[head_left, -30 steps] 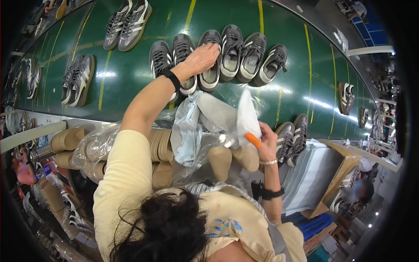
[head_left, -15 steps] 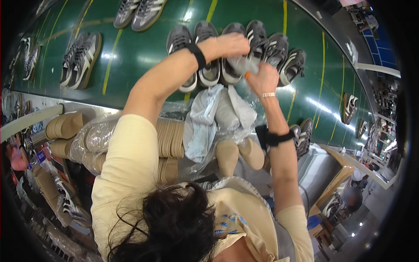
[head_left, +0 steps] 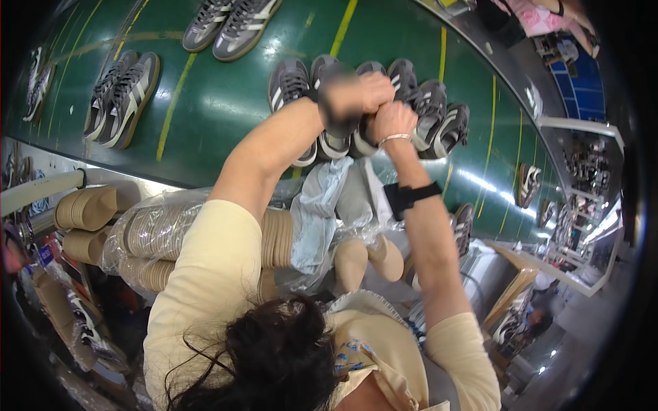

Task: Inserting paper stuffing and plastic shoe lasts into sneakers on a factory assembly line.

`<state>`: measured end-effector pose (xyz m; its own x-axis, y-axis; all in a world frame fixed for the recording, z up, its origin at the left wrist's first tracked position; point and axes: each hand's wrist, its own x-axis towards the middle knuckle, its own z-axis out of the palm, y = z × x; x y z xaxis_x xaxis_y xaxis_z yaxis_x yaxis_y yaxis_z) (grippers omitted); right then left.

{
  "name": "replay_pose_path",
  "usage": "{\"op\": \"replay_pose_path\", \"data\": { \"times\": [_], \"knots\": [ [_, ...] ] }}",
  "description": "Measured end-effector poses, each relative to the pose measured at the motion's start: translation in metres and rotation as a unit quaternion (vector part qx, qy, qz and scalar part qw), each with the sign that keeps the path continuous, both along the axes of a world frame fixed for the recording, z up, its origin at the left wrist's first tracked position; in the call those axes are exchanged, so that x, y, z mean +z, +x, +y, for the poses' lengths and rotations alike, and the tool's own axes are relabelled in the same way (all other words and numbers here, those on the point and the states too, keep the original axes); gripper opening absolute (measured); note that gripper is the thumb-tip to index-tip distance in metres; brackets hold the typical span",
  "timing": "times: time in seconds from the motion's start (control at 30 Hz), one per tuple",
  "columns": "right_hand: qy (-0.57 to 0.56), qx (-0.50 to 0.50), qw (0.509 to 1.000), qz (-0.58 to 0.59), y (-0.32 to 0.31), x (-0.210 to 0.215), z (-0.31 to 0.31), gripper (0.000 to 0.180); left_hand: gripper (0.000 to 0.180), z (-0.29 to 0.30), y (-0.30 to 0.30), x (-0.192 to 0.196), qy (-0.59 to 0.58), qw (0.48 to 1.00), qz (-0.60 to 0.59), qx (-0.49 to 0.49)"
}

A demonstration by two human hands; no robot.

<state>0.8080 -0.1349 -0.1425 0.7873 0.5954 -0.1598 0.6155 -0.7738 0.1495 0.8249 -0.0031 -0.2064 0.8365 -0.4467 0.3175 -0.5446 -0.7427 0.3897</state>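
Note:
Several grey sneakers (head_left: 289,83) with white stripes and dark laces stand side by side on the green belt (head_left: 226,123), in front of me. Over the middle of this row, my left hand (head_left: 375,92) is closed with its fingers curled. Just beside it, nearly touching, my right hand (head_left: 395,120) is also closed like a fist. Whatever the fingers hold is hidden, and a blurred patch covers my left wrist. The shoe (head_left: 361,142) beneath my hands is partly covered by them.
Nearer to me lie stacked tan insoles (head_left: 164,233) in clear plastic, a light blue cloth (head_left: 314,233) and two beige shoe forms (head_left: 351,264). Other striped sneaker pairs (head_left: 130,96) stand along the belt. A cardboard box (head_left: 510,291) is at the right.
My right hand has moved left, close against my left hand. The pale translucent thing between them no longer shows. The whole view has shifted slightly.

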Motion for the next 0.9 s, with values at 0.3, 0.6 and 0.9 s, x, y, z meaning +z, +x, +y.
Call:
{"op": "replay_pose_path", "data": {
  "times": [0.3, 0.6, 0.9],
  "knots": [
    [0.161, -0.064, 0.983, 0.059, -0.009, -0.037, -0.036, 0.035, 0.024, 0.004, -0.016, 0.027, -0.017, 0.995, 0.022, 0.095],
    [0.189, -0.181, 0.963, 0.070, -0.017, -0.042, -0.023, 0.041, 0.051, -0.023, -0.138, 0.053, 0.099, 0.908, 0.407, 0.032],
    [0.224, -0.103, 0.968, 0.052, -0.028, -0.036, -0.030, 0.045, 0.028, -0.045, -0.144, 0.033, 0.060, 0.916, 0.396, 0.031]
  ]
}}
